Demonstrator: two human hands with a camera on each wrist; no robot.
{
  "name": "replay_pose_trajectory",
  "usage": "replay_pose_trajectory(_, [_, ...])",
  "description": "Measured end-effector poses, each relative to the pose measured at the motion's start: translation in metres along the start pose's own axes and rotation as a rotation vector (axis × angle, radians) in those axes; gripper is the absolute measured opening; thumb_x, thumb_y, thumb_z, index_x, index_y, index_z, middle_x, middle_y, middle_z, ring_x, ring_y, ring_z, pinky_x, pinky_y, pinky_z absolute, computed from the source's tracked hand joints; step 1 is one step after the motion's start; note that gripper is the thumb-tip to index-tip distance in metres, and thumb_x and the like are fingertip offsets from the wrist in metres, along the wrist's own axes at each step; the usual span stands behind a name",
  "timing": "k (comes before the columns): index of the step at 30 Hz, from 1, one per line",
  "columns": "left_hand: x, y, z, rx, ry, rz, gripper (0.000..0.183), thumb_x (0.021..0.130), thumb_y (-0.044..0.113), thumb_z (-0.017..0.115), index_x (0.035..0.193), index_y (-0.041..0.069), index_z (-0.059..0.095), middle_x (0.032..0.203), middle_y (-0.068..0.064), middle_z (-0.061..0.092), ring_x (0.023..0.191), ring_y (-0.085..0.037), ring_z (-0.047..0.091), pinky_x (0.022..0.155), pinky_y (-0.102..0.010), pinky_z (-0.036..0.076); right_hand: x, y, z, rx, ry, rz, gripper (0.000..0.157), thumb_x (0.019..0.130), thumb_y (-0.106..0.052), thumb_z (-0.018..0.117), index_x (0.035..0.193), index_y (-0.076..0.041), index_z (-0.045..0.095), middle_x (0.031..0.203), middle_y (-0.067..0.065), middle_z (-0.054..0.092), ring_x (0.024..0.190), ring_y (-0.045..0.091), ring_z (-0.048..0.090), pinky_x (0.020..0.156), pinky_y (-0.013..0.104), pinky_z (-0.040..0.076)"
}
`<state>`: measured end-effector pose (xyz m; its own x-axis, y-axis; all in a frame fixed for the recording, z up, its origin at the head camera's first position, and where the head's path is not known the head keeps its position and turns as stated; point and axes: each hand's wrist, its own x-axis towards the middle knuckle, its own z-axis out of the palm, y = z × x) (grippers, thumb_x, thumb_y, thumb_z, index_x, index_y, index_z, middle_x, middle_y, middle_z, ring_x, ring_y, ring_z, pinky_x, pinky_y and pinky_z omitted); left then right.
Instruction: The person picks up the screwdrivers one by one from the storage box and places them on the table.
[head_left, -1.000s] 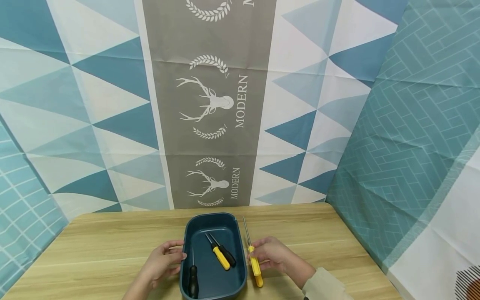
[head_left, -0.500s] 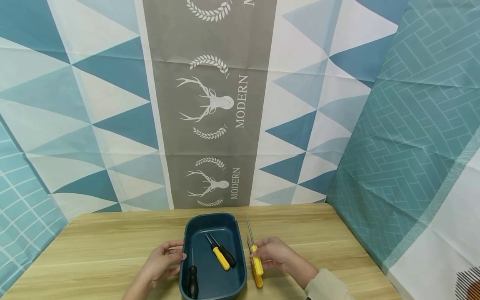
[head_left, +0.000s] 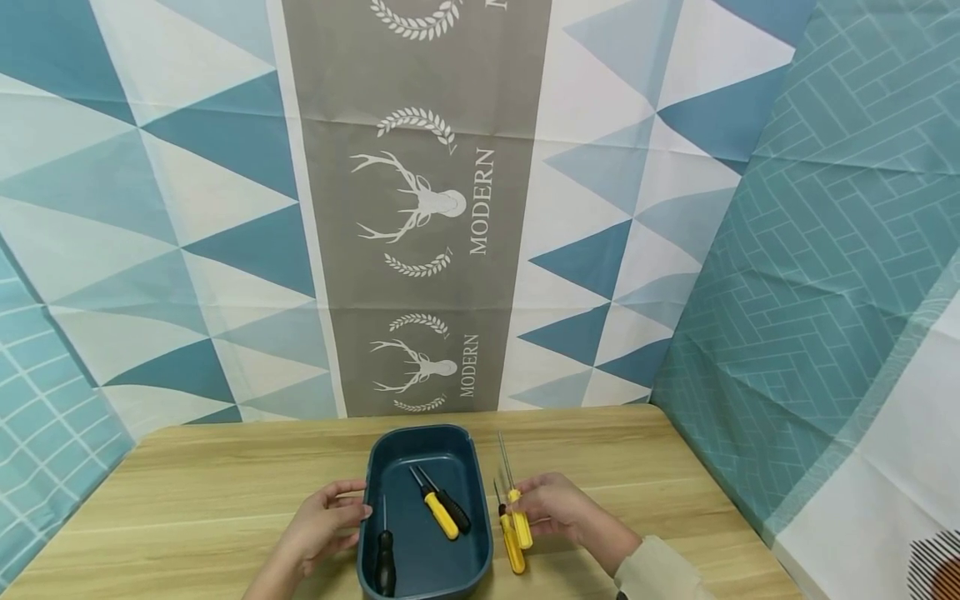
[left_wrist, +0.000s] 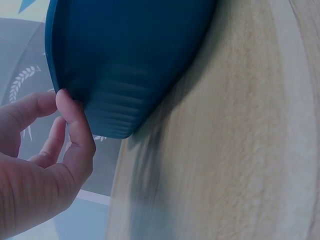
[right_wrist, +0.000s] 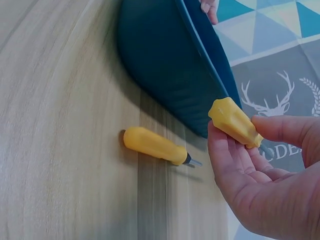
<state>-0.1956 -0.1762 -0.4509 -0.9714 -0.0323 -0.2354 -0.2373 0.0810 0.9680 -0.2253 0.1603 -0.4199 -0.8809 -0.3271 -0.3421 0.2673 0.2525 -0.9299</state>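
Note:
My left hand point(head_left: 322, 525) pinches the left wall of a dark blue tray point(head_left: 423, 571) at its rim, thumb and fingers on either side in the left wrist view. Beside the tray's right wall, my right hand point(head_left: 558, 507) grips a yellow-handled screwdriver point(right_wrist: 232, 122) by its handle between thumb and fingers, its long shaft pointing away. A second, shorter yellow-handled screwdriver point(head_left: 512, 543) lies on the table between that hand and the tray. Inside the tray are a black-handled screwdriver point(head_left: 386, 562) at the left, and a yellow-handled one point(head_left: 442, 517) alongside another black-handled one point(head_left: 455, 510).
The wood-grain table point(head_left: 225, 492) extends to both sides of the tray. Behind its far edge hangs a patterned cloth point(head_left: 420, 250) with deer heads and triangles. A teal cloth point(head_left: 810, 292) hangs at the right side.
My right hand has moved slightly right with the long yellow-handled screwdriver, away from the tray. The shorter yellow-handled screwdriver now shows separately on the table. My left hand keeps its place.

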Motion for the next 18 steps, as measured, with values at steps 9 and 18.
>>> replay_pose_trajectory(9, [0.0011,-0.0010,-0.0014,-0.001,-0.007,-0.001,0.053,0.085,0.010,0.064,0.131,-0.003,0.043,0.109,-0.014,0.056,0.083,-0.019,0.062,0.068,-0.034,0.053,-0.0007,0.0040,-0.0059,0.010,-0.011,-0.009,0.051,0.082,-0.005,0.060,0.125,0.015,0.043,0.105,0.020,0.067,0.080,0.016,0.067,0.070,0.033,0.055])
replay_pose_trajectory(18, [0.0010,-0.0006,-0.0002,-0.001,0.016,-0.009,0.051,0.084,0.009,0.065,0.130,-0.002,0.045,0.108,-0.014,0.056,0.082,-0.019,0.062,0.067,-0.035,0.053,-0.0009,0.0072,-0.0089,0.007,0.012,0.011,0.053,0.081,-0.003,0.061,0.127,0.015,0.040,0.106,0.021,0.066,0.083,0.020,0.068,0.073,0.035,0.055])
